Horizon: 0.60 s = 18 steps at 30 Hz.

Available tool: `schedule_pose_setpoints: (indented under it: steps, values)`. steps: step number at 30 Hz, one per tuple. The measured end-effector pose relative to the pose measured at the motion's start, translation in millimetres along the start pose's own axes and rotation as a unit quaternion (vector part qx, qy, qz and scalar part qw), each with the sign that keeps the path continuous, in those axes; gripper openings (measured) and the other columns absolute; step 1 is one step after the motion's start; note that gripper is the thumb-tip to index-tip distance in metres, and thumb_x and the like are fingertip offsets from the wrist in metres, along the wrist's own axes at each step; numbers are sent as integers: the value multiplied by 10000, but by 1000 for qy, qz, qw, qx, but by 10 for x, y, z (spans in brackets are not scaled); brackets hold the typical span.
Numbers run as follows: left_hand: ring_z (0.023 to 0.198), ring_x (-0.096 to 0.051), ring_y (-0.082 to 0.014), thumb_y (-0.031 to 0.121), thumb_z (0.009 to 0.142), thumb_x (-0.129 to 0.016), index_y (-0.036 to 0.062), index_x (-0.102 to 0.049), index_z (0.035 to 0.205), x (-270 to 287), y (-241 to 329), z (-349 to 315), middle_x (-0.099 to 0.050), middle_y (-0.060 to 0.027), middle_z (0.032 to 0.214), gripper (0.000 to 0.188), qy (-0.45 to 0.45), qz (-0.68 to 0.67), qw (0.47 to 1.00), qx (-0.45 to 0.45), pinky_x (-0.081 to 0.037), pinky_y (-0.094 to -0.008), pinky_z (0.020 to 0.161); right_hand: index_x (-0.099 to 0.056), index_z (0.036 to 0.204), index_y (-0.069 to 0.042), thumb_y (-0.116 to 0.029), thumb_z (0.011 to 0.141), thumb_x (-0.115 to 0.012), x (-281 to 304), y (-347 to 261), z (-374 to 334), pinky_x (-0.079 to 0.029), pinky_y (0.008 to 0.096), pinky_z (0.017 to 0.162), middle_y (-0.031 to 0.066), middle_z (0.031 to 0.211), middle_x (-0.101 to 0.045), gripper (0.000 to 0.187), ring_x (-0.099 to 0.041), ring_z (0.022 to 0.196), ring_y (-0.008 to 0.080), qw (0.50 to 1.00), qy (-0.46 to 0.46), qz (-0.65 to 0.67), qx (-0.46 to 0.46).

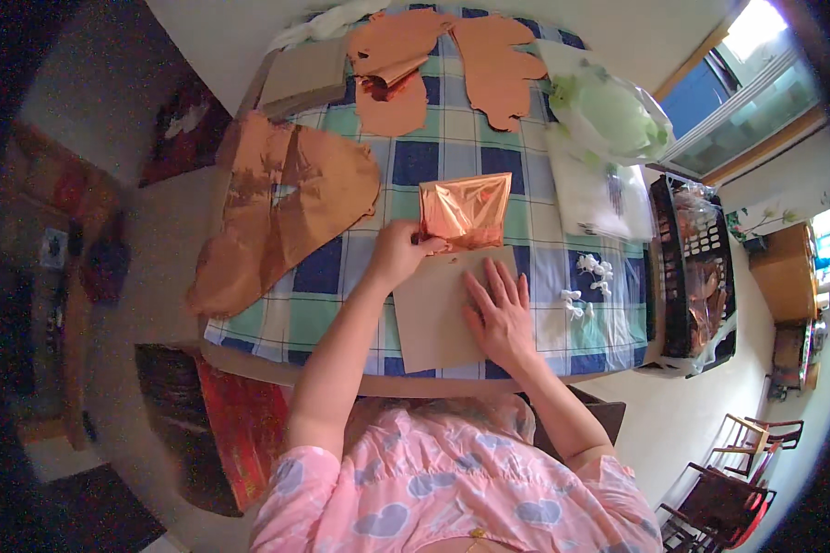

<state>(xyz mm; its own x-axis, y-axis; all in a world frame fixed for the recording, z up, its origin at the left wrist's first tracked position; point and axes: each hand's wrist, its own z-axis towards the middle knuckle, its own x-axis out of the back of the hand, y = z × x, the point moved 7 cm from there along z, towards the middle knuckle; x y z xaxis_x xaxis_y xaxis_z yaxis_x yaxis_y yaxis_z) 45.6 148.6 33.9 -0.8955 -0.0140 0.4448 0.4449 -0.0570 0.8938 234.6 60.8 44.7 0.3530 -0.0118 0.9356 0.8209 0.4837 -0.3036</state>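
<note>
And here the left hand (404, 256) has thumb and fingers pinched together on the lower left corner of the shiny copper-coloured foil (468, 207), which sits mid-table, right at the far edge of the beige board (433, 304)! The right hand (503, 318) lies flat on that board, fingers slightly apart, palm down. Underneath it all, the checked tablecloth (415, 166). Out left, a big copper-coloured sheet (327, 184); at the far side, cut copper-coloured shapes (493, 69); over on the right, small white pieces (593, 265), near a black basket (664, 276)
</note>
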Motion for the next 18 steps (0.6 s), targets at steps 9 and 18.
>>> schedule_pose_setpoints:
  steps: [9, 18]
  values:
    - [721, -649, -324, 208, 721, -797, 6, -698, 844, 2, -186, -19, -654, -178, 784, 256, 50, 10, 997, -57, -495, -396, 644, -486, 1379, -150, -263, 885, -572, -8, -53, 26, -191, 577, 1127, 180, 1474, -373, 514, -314, 1388, 341, 1000, 14, -1, -13]
    - [808, -598, -320, 137, 675, -786, 37, -673, 832, -45, -317, -127, -631, -133, 818, 218, 55, -29, 991, -120, -487, -390, 706, -500, 1370, -148, -263, 885, -574, -29, -92, 26, -194, 574, 1128, 174, 1474, -378, 504, -322, 1382, 346, 1000, 21, 1, -10]
